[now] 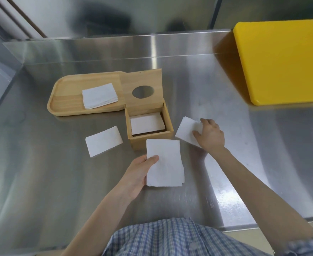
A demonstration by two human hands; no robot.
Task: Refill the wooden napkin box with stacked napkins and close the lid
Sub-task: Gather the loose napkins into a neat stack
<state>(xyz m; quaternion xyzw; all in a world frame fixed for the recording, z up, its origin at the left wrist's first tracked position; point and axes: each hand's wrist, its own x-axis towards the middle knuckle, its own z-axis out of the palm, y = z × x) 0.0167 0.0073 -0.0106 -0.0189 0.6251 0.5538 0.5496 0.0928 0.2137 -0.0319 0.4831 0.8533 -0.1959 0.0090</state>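
The wooden napkin box (pixel 150 140) stands open in the middle of the steel counter, its lid (pixel 141 83) with an oval hole tilted up at the back. A few white napkins (pixel 146 123) lie inside it. My left hand (pixel 140 172) holds a stack of napkins (pixel 164 163) just in front of the box. To the right of the box, my right hand (pixel 210 134) rests on a single napkin (pixel 186 132) lying on the counter, fingers pinching its edge. Another napkin (pixel 104 141) lies flat to the left of the box.
A wooden tray (pixel 65 100) behind and left of the box carries a small napkin stack (pixel 99 96). A yellow cutting board (pixel 281 60) lies at the back right. The steel counter (pixel 59 182) meets a steel back wall; its front edge is near my body.
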